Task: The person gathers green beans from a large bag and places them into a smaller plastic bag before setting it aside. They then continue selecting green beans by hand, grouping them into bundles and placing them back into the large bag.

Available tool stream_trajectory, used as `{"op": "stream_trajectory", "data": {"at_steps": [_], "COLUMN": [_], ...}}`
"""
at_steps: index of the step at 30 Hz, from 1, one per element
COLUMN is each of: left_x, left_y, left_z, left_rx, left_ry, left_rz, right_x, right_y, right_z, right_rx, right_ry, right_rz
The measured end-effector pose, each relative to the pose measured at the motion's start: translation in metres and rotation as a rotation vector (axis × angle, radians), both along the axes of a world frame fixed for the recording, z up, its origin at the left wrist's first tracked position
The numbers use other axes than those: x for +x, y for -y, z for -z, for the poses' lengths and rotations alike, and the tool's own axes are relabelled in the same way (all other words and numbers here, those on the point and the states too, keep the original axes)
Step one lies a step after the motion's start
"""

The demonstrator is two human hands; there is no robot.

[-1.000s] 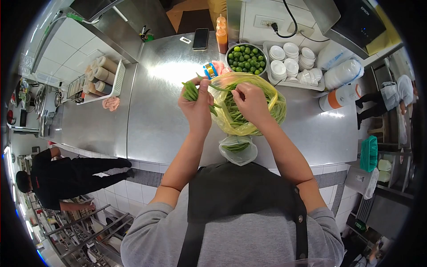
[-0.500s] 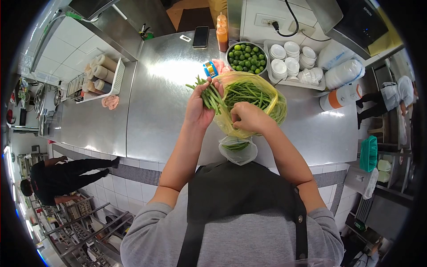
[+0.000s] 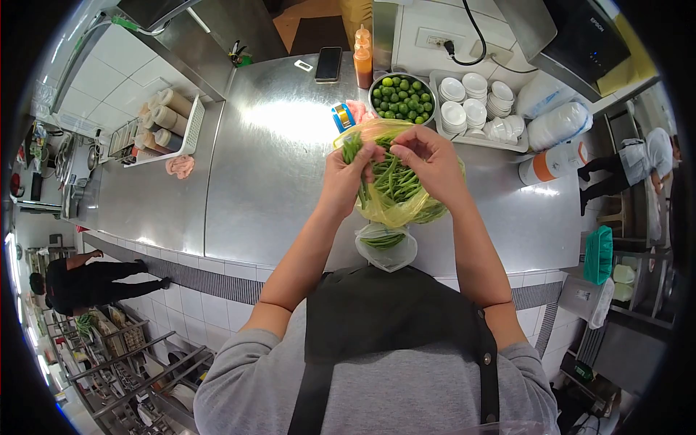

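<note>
My left hand (image 3: 342,179) is closed around a small bunch of green beans (image 3: 351,148), held over the left side of a yellow plastic bag (image 3: 394,214). More green beans (image 3: 403,187) fill that open bag on the steel counter. Over the bag's far side, my right hand (image 3: 437,168) is closed in a pinch, its fingertips close to those of my left hand. Whatever is between its fingers is too small to make out. Nearer my apron, a small clear bag (image 3: 403,255) has some green beans in it at the counter's front edge.
Behind the yellow bag stand a bowl of green limes (image 3: 400,97), sauce bottles (image 3: 363,61) and a roll of tape (image 3: 342,116). A tray of white dishes (image 3: 475,140) is at the back right. A phone (image 3: 328,64) lies farther back. One person (image 3: 80,283) stands at left, another (image 3: 638,163) at right.
My right hand has lifted from the near side of the yellow bag and moved up to its far side. My left hand has shifted right with the green beans, bringing both hands together.
</note>
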State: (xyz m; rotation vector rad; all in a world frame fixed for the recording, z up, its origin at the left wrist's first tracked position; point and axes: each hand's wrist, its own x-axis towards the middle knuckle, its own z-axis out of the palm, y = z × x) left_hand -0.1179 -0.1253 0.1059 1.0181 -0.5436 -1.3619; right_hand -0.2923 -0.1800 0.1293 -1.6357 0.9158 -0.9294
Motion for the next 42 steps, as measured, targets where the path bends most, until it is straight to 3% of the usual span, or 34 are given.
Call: {"op": "stream_trajectory", "data": {"at_steps": [5,8,13,16,18,22,24,25,26,27,28,30,34,37,39,42], "left_x": [0.006,-0.003,-0.003,-0.006,-0.006,0.000,0.005,0.008,0.010,0.012,0.015,0.019,0.017,0.016,0.016,0.014], "left_y": [-0.007,-0.011,-0.008,-0.012,-0.014,-0.012,-0.010,-0.007,-0.003,0.001,0.003,0.005,0.008,0.008,0.006,0.004], "left_z": [-0.010,-0.019,-0.009,-0.030,-0.035,-0.030,-0.028,-0.022,-0.018,-0.015,-0.012,-0.009,-0.010,-0.010,-0.009,-0.011], "left_rx": [-0.060,-0.219,-0.190,-0.152,-0.098,-0.067,-0.044,-0.072,-0.102,-0.102,-0.120,-0.152,-0.183,-0.153,-0.034,-0.018], "left_ry": [0.414,0.614,0.543,0.565,0.572,0.295,0.203,0.041,-0.121,-0.122,-0.159,-0.212,-0.237,-0.237,-0.283,-0.323], "left_rz": [0.337,0.289,0.303,0.343,0.373,0.407,0.364,0.242,0.120,0.121,0.061,-0.008,-0.088,-0.230,-0.113,-0.035], "right_x": [-0.002,-0.003,-0.001,0.001,0.006,0.002,-0.004,-0.004,-0.005,-0.005,-0.002,0.007,0.012,0.014,0.012,0.008], "right_y": [-0.001,-0.004,-0.005,-0.002,-0.003,0.001,0.000,-0.001,-0.002,-0.003,-0.008,-0.021,-0.026,-0.024,-0.025,-0.019], "right_z": [-0.014,-0.019,-0.021,-0.009,-0.004,0.013,0.018,0.020,0.023,0.022,0.022,0.019,0.006,-0.006,-0.019,-0.025], "right_rx": [0.219,0.321,0.369,0.169,-0.502,-0.525,-0.281,-0.279,-0.118,0.042,0.043,0.161,-0.014,-0.127,-0.006,0.178], "right_ry": [0.200,0.344,0.407,0.318,-0.020,-0.105,-0.431,-0.432,-0.419,-0.403,-0.402,0.078,-0.176,-0.057,0.111,0.289], "right_rz": [0.010,-0.018,0.036,0.119,0.330,0.374,0.183,0.184,0.114,0.042,0.042,-0.079,-0.134,-0.065,-0.224,-0.262]}}
